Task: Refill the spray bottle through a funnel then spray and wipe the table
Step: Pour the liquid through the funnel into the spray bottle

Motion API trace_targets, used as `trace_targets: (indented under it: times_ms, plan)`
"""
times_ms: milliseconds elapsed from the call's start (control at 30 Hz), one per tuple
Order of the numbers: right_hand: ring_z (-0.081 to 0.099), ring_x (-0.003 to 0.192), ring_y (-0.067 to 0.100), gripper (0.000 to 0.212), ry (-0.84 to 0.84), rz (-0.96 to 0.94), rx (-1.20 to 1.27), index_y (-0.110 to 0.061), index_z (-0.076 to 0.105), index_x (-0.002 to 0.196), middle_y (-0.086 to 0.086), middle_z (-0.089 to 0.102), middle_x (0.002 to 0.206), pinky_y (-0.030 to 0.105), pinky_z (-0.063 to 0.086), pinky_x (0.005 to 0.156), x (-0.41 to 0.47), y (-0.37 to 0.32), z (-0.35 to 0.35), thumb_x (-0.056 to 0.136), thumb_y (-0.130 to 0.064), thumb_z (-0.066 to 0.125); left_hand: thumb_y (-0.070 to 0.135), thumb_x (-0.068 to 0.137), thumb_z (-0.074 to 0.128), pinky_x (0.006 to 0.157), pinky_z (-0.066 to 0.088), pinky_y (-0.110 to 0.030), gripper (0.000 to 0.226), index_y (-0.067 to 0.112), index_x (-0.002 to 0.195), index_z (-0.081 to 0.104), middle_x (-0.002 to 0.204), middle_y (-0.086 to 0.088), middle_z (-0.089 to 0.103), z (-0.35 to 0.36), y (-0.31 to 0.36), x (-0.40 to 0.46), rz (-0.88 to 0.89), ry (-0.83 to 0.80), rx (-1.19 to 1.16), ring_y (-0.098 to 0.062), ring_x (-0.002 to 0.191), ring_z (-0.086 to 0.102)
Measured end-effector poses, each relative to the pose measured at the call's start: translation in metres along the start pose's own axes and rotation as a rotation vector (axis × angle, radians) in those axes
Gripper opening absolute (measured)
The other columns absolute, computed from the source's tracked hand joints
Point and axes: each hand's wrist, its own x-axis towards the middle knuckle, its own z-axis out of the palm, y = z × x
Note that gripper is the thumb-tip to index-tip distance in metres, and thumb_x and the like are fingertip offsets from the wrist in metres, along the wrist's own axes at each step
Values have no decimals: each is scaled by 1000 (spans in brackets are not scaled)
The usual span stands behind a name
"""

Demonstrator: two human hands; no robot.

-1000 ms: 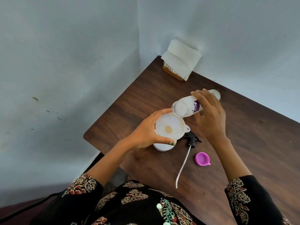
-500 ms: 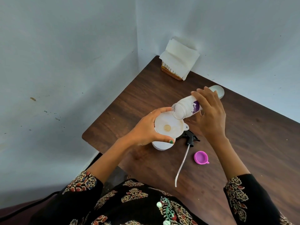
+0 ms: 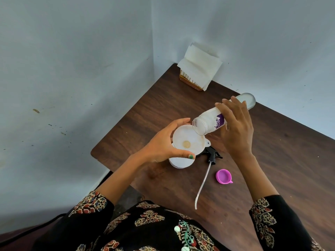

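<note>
The right hand (image 3: 237, 131) now tips the refill bottle (image 3: 217, 120) more steeply than a second ago. Its bottom end sits higher, and its open mouth hangs just past the fingertips, over the funnel (image 3: 188, 140) rim. So the pour is likely about to start, though no liquid shows yet. The right fingers curl around the bottle. The left hand (image 3: 163, 144) fingers curl around the funnel, which sits on the spray bottle (image 3: 181, 162) under the thumb. The sprayer (image 3: 210, 156) and pink cap (image 3: 223, 176) lie on the table (image 3: 272, 169) near the right wrist.

The funnel (image 3: 188, 140) sits in the spray bottle (image 3: 181, 162) on the table (image 3: 272, 160), trigger head (image 3: 211, 153) and cap (image 3: 223, 176) to its right.
</note>
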Motion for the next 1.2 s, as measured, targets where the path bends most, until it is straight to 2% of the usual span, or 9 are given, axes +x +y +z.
trace_targets:
  times_ms: [67, 133, 233, 333, 433, 533, 933, 1100, 1200]
  plan:
    - [54, 117, 42, 65, 14, -11, -7, -5, 61, 114, 22, 63, 118, 57, 34, 102, 0, 2, 1, 95, -55, 24, 34, 74, 75, 96, 45, -20, 72, 37, 134, 35, 135, 15, 45, -3, 1, 1, -31, 10, -136, -8, 120, 48]
    - [53, 119, 41, 46, 29, -26, -22, -11, 56, 117, 20, 63, 119, 55, 32, 104, -1, 5, 4, 93, -46, 38, 30, 86, 60, 95, 47, -20, 46, 32, 130, 45, 131, 12, 52, -6, 1, 3, -36, 53, -247, -6, 119, 52]
    - [52, 120, 39, 36, 42, -37, -36, -14, 51, 118, 19, 62, 120, 54, 32, 105, -3, 8, 7, 88, -34, 46, 31, 94, 49, 92, 52, -27, 26, 28, 117, 60, 117, 11, 63, -10, -1, 6, -60, 187, -172, -10, 111, 59]
    - [51, 121, 38, 34, 41, -41, -43, -16, 49, 118, 19, 62, 120, 54, 32, 105, -3, 8, 8, 88, -32, 48, 30, 94, 49, 85, 57, -38, 25, 21, 110, 66, 107, 5, 68, -10, 0, 7, -84, 220, -117, -19, 100, 64]
    - [52, 120, 39, 39, 47, -45, -28, -15, 49, 118, 20, 63, 119, 57, 34, 104, -1, 4, 5, 98, -45, 34, 29, 92, 52, 83, 56, -46, 26, 16, 108, 67, 103, -2, 69, -8, 0, 5, -93, 228, -104, -24, 96, 65]
    - [53, 117, 41, 50, 52, -56, -15, -14, 49, 117, 22, 63, 117, 58, 34, 103, 0, 0, 2, 97, -53, 23, 28, 92, 52, 83, 57, -44, 26, 14, 107, 68, 100, -1, 69, -8, 0, 5, -93, 247, -96, -21, 94, 65]
    - [53, 119, 40, 44, 42, -41, -35, -16, 48, 118, 21, 63, 119, 63, 37, 102, 1, 2, 1, 98, -49, 28, 26, 90, 56, 83, 55, -38, 20, 16, 101, 70, 97, -3, 71, -10, 3, 9, -117, 273, -87, -27, 94, 65]
    - [54, 115, 42, 48, 80, -46, -20, -15, 48, 116, 22, 64, 116, 64, 39, 98, 4, -4, -3, 98, -51, 23, 25, 90, 56, 81, 55, -42, 20, 16, 101, 71, 98, -8, 71, -10, 1, 10, -102, 275, -73, -30, 93, 65]
    - [55, 114, 44, 50, 92, -46, -18, -15, 48, 115, 23, 64, 115, 64, 38, 99, 5, -5, -5, 98, -54, 23, 24, 91, 56, 80, 56, -40, 21, 15, 102, 70, 97, -4, 71, -10, 2, 10, -105, 277, -83, -28, 93, 65]
